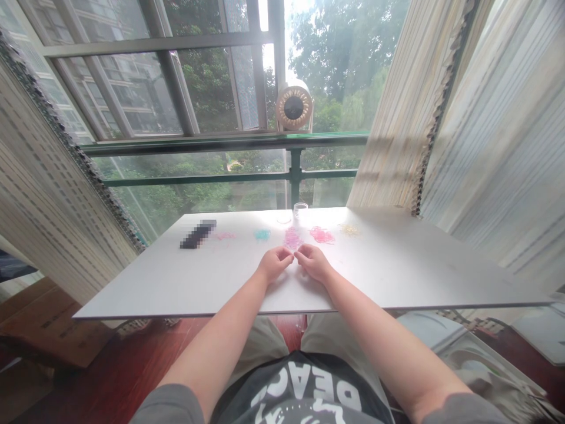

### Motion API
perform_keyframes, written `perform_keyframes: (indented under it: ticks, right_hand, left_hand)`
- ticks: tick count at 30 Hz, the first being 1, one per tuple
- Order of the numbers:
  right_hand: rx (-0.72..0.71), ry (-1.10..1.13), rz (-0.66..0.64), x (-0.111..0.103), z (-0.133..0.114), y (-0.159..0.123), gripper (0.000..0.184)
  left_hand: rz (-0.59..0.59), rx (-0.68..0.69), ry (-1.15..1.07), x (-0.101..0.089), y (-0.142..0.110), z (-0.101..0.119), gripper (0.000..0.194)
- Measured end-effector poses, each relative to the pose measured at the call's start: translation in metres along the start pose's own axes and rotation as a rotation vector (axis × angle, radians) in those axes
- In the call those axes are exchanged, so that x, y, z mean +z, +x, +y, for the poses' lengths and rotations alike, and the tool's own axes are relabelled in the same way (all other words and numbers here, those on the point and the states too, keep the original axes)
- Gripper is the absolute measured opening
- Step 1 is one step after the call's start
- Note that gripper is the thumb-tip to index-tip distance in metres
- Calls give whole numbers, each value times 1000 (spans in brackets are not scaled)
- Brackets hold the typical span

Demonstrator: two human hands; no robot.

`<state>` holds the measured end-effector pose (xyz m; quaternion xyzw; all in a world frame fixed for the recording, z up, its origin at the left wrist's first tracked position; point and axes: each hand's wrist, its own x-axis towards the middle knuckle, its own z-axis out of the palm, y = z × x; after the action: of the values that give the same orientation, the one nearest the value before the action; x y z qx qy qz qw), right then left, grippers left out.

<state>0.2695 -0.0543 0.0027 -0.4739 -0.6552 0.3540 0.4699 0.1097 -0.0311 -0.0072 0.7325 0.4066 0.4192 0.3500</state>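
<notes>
The person sits at a white table (397, 277) set against a window, both forearms stretched out over it. The left hand (274, 263) and the right hand (314, 262) meet near the middle of the tabletop, fingers curled in and fingertips almost touching each other, as if pinching something tiny between them; whatever it is, it is too small to make out, so I cannot tell if either hand really grips anything.

Just beyond the hands lies a purple-pink pile of small loops (292, 238), the nearest heap to the fingers. To its right sits a brighter pink pile (322, 235), and further right a pale yellow pile (349, 229). To the left there is a small teal pile (262, 234) and a faint light pink scatter (225, 235). A dark blurred-out object (198, 234) lies at the far left of the row. A small clear glass jar (301, 211) stands behind the piles, near the table's far edge. Striped curtains (485, 118) hang at either side
</notes>
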Motion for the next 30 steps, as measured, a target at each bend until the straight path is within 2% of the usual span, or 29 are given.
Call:
perform_keyframes:
  ticks: [19, 30]
  right_hand:
    - [-7, -32, 36, 0, -4, 0, 17]
    - [-27, -13, 9, 0, 0, 1, 15]
  left_hand:
    - [26, 15, 25, 1, 0, -2, 20]
    - [2, 13, 32, 1, -1, -1, 24]
